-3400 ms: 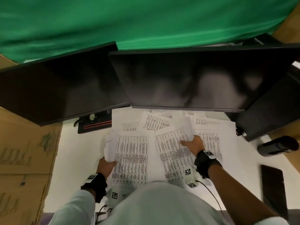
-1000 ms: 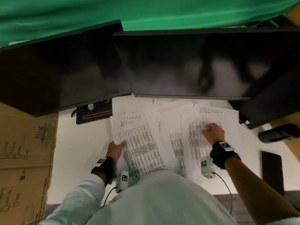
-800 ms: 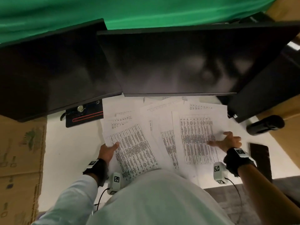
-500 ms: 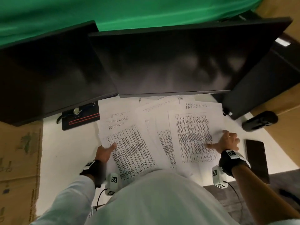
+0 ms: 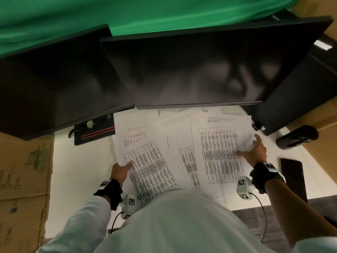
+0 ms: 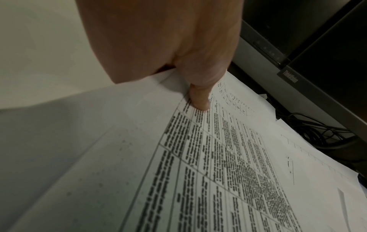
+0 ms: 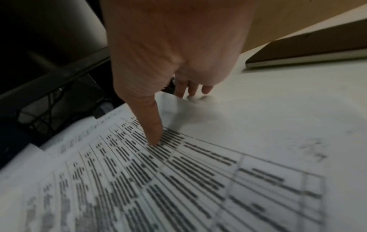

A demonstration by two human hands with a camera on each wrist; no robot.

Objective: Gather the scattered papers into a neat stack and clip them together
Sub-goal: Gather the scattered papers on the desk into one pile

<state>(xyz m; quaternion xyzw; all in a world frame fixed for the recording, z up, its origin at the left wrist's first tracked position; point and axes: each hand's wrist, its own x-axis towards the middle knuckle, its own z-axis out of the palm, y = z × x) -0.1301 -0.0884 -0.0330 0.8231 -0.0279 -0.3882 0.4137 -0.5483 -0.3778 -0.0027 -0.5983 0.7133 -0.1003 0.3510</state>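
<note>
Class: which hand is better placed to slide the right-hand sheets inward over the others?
Right. The right hand sits at the outer edge of the right-hand sheets, thumb on their print; the left hand pinches the leftmost sheet.

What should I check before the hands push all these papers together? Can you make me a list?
1. Left hand grips the papers at the left edge: ok, thumb on top.
2. Right hand on the rightmost sheet: ok, thumb presses it, fingers at its lifted edge.
3. Papers in one neat stack: not ok, fanned out and overlapping.
4. Every sheet in view: cannot tell, some run under the monitor.
5. Clip ready: not ok, neither hand holds one.
6. Dark phone out of the way: ok, lying apart from the papers.
</note>
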